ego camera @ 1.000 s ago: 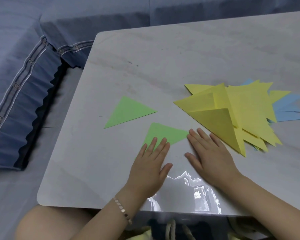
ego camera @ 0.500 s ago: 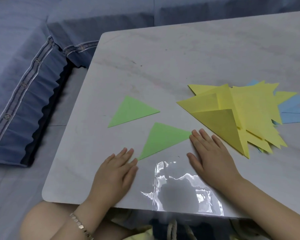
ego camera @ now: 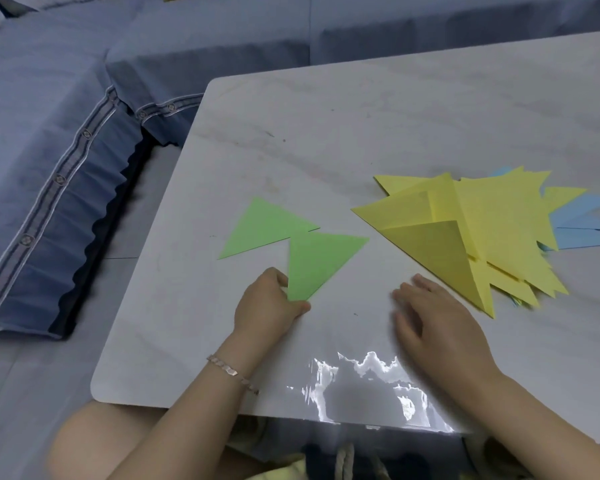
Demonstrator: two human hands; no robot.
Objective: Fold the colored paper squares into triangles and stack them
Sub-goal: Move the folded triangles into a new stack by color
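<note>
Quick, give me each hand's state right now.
Left hand: pinching a corner of the nearer green triangle.
Right hand: open, holding nothing.

This is looking like a home living room: a blue sofa (ego camera: 66, 98), with buttoned trim and a pleated skirt, is wrapping round the far and left sides of a pale marble-look table (ego camera: 326, 116).

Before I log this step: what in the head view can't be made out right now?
1. How many blue triangles there are: the yellow pile covers most of them and the right frame edge cuts them off.
2. The fingers of the left hand beneath the held green triangle: hidden by the paper.
3. Whether the right hand touches the table: motion blur.
</note>
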